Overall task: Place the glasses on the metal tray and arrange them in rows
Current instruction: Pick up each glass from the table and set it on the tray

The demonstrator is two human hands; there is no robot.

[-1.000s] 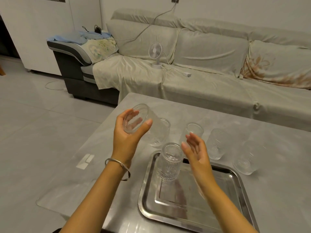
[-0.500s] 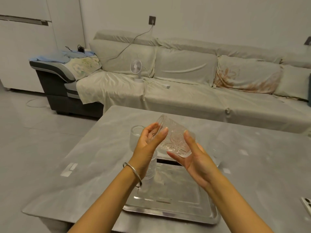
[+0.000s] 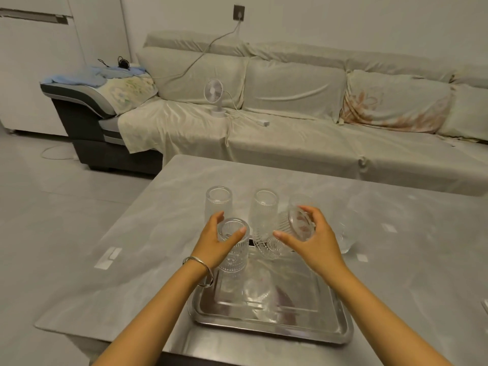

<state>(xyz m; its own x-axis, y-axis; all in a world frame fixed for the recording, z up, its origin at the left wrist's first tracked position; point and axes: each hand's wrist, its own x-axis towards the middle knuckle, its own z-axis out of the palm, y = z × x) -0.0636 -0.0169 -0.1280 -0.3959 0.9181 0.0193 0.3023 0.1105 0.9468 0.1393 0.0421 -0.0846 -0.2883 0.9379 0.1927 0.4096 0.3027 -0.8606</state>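
A metal tray (image 3: 264,330) lies on the grey table (image 3: 148,249) in front of me. A ribbed clear glass (image 3: 235,257) stands upright at the tray's far left corner, and my left hand (image 3: 214,244) grips its rim. My right hand (image 3: 317,244) holds a second ribbed glass (image 3: 284,225), tilted above the tray's far edge with one round end facing me. Behind the tray, two more glasses (image 3: 218,203) (image 3: 265,207) stand on the table. Another glass (image 3: 301,200) shows partly behind my right hand. A faint one (image 3: 347,236) stands to the right.
A covered sofa (image 3: 290,143) runs along the table's far side, with a small white fan (image 3: 215,97) and its cable on it. The table's left edge drops to a tiled floor (image 3: 52,207). A small white object (image 3: 485,306) sits at the right border.
The tilted glass passed from my left hand into my right hand alone. My left hand dropped onto the glass standing on the tray. The view has moved back, showing the glasses behind the tray.
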